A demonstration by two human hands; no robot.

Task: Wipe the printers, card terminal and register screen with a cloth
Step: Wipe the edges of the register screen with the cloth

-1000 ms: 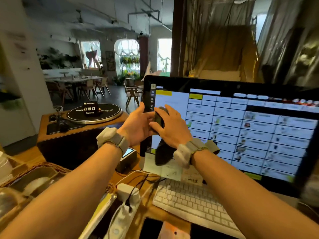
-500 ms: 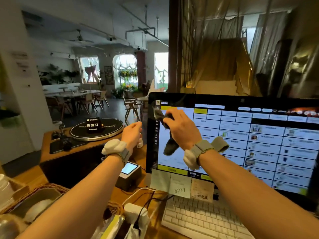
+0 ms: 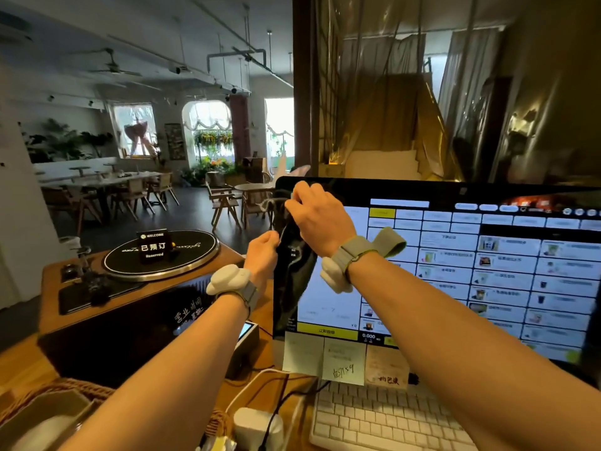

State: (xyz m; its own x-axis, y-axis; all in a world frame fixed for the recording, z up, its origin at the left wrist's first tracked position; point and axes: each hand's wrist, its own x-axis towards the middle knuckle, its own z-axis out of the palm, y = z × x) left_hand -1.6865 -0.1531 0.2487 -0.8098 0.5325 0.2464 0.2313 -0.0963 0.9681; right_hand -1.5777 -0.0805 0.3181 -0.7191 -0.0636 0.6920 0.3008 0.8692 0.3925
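Note:
The register screen [image 3: 455, 265] fills the right half of the head view, lit with a grid of menu tiles. My right hand [image 3: 317, 219] grips a dark cloth [image 3: 294, 258] at the screen's top left corner, and the cloth hangs down over the left bezel. My left hand [image 3: 262, 252] is at the screen's left edge, with its fingers on the hanging cloth. A small card terminal [image 3: 247, 333] with a lit display sits on the counter below my left wrist, partly hidden by my forearm.
A white keyboard [image 3: 383, 421] lies below the screen, under several sticky notes [image 3: 343, 361]. A wooden turntable box [image 3: 130, 288] with a reserved sign [image 3: 153, 246] stands to the left. A wicker basket [image 3: 65, 392], a white power adapter [image 3: 257, 428] and cables crowd the near counter.
My right hand has carried the cloth up the left side of the screen to its top corner. My left hand came back from the air to the screen's edge and the cloth.

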